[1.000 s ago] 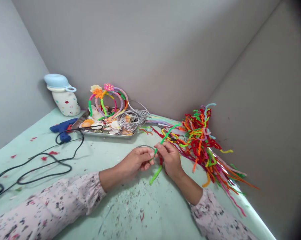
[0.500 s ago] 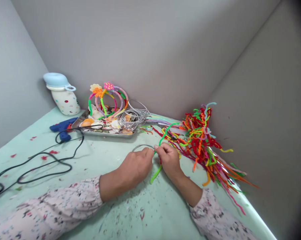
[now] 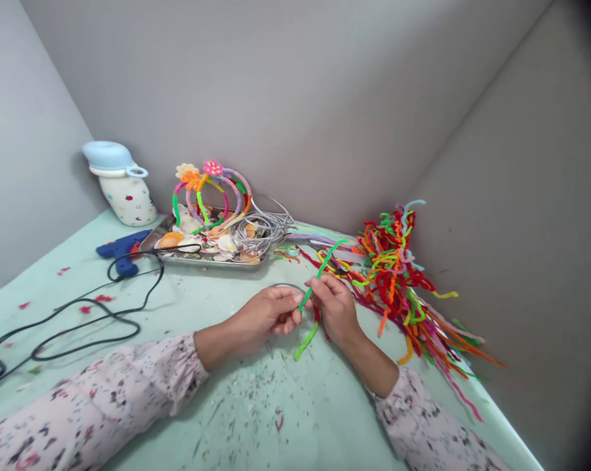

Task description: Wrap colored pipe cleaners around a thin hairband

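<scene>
My left hand [image 3: 268, 315] and my right hand [image 3: 335, 307] meet just above the pale green table [image 3: 187, 307], fingers pinched. Between them runs a green pipe cleaner [image 3: 319, 271]; its upper end curls up past my right fingers and its lower end hangs toward the table. A thin grey wire hoop [image 3: 285, 286] arcs behind my left fingertips, which pinch it together with the pipe cleaner. A bit of red pipe cleaner shows at my right palm.
A heap of coloured pipe cleaners [image 3: 396, 275] lies right, against the wall. A metal tray [image 3: 211, 258] holds wrapped headbands [image 3: 211, 190], shells and wire hoops. A blue glue gun [image 3: 121, 250] with black cord [image 3: 79, 314] and a white jug [image 3: 121, 186] sit left.
My left hand rolled palm-down over the hoop half a second ago and has rolled back, fingertips showing again. The green pipe cleaner's upper end shifted slightly.
</scene>
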Action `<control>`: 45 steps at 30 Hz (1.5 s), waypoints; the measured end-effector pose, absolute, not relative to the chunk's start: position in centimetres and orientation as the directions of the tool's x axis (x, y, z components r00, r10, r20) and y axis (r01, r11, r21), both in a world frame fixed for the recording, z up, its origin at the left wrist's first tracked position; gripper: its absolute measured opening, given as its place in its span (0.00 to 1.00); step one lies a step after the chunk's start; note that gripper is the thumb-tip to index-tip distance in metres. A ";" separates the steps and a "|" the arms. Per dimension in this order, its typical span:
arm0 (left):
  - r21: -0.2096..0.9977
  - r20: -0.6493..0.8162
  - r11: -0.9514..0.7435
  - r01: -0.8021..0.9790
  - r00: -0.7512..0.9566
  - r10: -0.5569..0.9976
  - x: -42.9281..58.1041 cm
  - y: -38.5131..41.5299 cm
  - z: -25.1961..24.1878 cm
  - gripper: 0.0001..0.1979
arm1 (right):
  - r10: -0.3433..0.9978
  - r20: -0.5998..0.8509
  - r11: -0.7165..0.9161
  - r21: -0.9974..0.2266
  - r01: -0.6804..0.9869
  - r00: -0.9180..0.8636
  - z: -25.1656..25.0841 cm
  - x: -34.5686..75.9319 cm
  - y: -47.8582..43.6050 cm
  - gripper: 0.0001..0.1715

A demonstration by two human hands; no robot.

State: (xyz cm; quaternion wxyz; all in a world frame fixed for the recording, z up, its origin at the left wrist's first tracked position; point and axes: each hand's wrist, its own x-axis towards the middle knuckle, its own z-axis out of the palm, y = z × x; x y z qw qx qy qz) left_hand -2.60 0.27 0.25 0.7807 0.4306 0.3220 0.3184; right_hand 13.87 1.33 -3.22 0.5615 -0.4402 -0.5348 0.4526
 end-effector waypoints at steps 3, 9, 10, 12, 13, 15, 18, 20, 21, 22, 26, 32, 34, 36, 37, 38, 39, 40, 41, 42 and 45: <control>0.843 -0.202 0.457 -0.285 0.618 0.759 -2.6 0.2 -0.1 0.12 | 0.984 0.178 0.176 -0.981 -0.086 -0.013 -3.2 13.8 1.3 0.13; 0.821 -0.208 0.500 -0.278 0.669 0.714 -2.5 0.1 -0.2 0.12 | 0.984 0.166 0.155 -0.976 -0.153 -0.062 -2.9 13.4 1.1 0.13; 0.831 -0.216 0.491 -0.261 0.663 0.717 -2.5 0.0 -0.1 0.12 | 0.986 0.160 0.150 -0.974 -0.171 -0.047 -2.9 13.4 1.1 0.13; 0.873 -0.229 0.442 -0.206 0.627 0.744 -2.4 0.0 0.1 0.13 | 0.988 0.153 0.146 -0.967 -0.207 -0.016 -3.0 13.4 1.3 0.16; 0.903 -0.234 0.399 -0.158 0.598 0.767 -2.3 -0.1 0.2 0.12 | 0.988 0.155 0.152 -0.966 -0.209 0.002 -3.1 13.4 1.3 0.17; 0.967 -0.207 0.255 -0.016 0.535 0.819 -2.2 -0.2 0.2 0.11 | 0.984 0.172 0.177 -0.971 -0.162 0.041 -3.0 13.4 1.3 0.20; 0.947 -0.013 -0.132 0.293 0.446 0.895 -2.2 -0.5 0.2 0.08 | 0.972 0.215 0.215 -0.977 0.009 0.090 -2.6 13.3 1.1 0.21; 0.760 0.132 -0.374 0.532 0.437 0.890 -2.4 -0.8 0.2 0.07 | 0.960 0.255 0.239 -0.961 0.139 0.116 -2.3 13.2 0.9 0.21; 0.631 0.173 -0.453 0.630 0.454 0.874 -2.6 -0.9 0.2 0.06 | 0.953 0.275 0.247 -0.949 0.195 0.130 -2.2 13.1 0.8 0.21; 0.509 0.188 -0.505 0.697 0.483 0.855 -2.6 -1.1 0.3 0.06 | 0.946 0.292 0.253 -0.937 0.241 0.142 -2.1 13.0 0.8 0.21; 0.343 0.171 -0.562 0.753 0.539 0.825 -2.7 -1.4 0.2 0.09 | 0.935 0.305 0.241 -0.920 0.310 0.180 -2.1 12.9 0.7 0.20; 0.982 -0.079 -0.022 0.188 0.511 0.856 -2.2 -0.6 -0.1 0.12 | 0.973 0.206 0.201 -0.978 0.054 0.101 -2.5 13.5 1.2 0.21; 0.981 -0.155 0.193 -0.026 0.502 0.851 -2.2 -0.2 0.1 0.15 | 0.978 0.194 0.197 -0.980 -0.034 0.075 -2.7 13.7 1.4 0.20; 0.925 -0.211 0.341 -0.166 0.520 0.828 -2.3 0.0 0.3 0.15 | 0.981 0.189 0.193 -0.978 -0.081 0.049 -3.0 13.8 1.4 0.19; 0.896 -0.229 0.393 -0.206 0.542 0.808 -2.3 0.1 0.4 0.14 | 0.982 0.186 0.188 -0.978 -0.091 0.036 -3.0 13.9 1.4 0.19; 0.870 -0.241 0.436 -0.229 0.574 0.783 -2.3 0.1 0.4 0.13 | 0.983 0.181 0.183 -0.979 -0.095 0.025 -3.1 13.9 1.4 0.18; 0.850 -0.246 0.468 -0.241 0.604 0.758 -2.4 0.0 0.3 0.13 | 0.984 0.177 0.178 -0.980 -0.093 0.018 -3.2 13.9 1.4 0.17; 0.835 -0.250 0.493 -0.246 0.628 0.737 -2.4 0.0 0.3 0.13 | 0.985 0.173 0.174 -0.981 -0.088 0.017 -3.2 13.9 1.4 0.17; 0.826 -0.254 0.508 -0.246 0.643 0.723 -2.3 -0.1 0.2 0.13 | 0.986 0.169 0.170 -0.982 -0.084 0.018 -3.2 13.9 1.4 0.17; 0.826 -0.257 0.510 -0.239 0.646 0.719 -2.3 -0.2 0.2 0.13 | 0.986 0.165 0.167 -0.982 -0.084 0.024 -3.2 13.8 1.4 0.17; 0.908 -0.260 0.401 -0.122 0.587 0.767 -2.1 -0.4 0.4 0.12 | 0.987 0.155 0.160 -0.979 -0.129 0.048 -3.2 13.6 1.4 0.19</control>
